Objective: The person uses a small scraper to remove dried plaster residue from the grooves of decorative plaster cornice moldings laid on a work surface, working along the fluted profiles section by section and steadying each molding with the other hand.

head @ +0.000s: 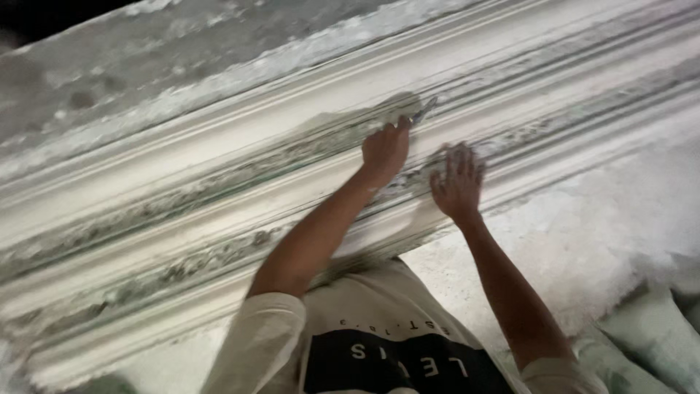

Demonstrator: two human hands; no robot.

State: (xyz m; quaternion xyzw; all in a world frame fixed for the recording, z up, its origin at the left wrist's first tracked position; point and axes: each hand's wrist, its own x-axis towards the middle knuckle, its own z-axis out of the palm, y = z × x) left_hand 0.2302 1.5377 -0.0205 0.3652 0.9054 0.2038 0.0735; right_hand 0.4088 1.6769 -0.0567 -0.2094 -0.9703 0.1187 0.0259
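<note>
Head view: a person's left hand [384, 149] grips a small metal tool [424, 111] against a long white plaster moulding [219, 182], while the right hand [458, 182] rests open, fingers spread, on the grooves beside it. Light, even strokes along the channel would likely protect the edges.

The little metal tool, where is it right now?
In the head view, the little metal tool sits just above centre, held in the left hand against the long white plaster moulding. The right hand rests flat on the moulding just beside it.
</note>
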